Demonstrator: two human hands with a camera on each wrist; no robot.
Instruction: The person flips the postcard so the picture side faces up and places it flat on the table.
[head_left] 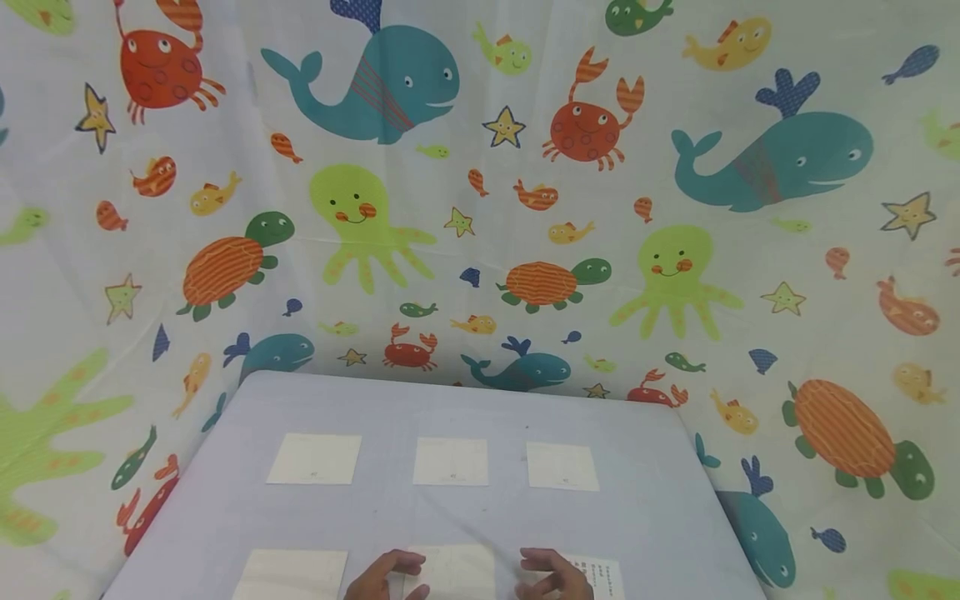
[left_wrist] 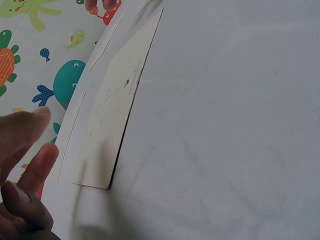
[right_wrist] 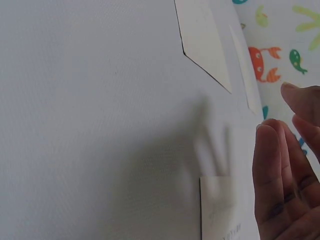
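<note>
Cream paper cards lie flat on the pale table (head_left: 480, 521). At the near edge, my left hand (head_left: 384, 577) is at the left side of a blank-looking middle card (head_left: 457, 573), fingers loosely bent and holding nothing. To that card's right, my right hand (head_left: 557, 577) partly covers a card with printed characters (head_left: 606, 577); its fingers are also loosely bent. In the left wrist view the left hand (left_wrist: 25, 175) appears raised, apart from a long cream card (left_wrist: 112, 110). The right wrist view has the right hand (right_wrist: 290, 170) beside a card with small print (right_wrist: 215, 210), its shadow on the table.
Farther back, a row holds a left card (head_left: 315, 458), a middle card (head_left: 451, 461) and a right card (head_left: 562, 465). Another card (head_left: 292, 575) lies at the near left. A curtain printed with sea animals (head_left: 465, 167) surrounds the table's back and sides.
</note>
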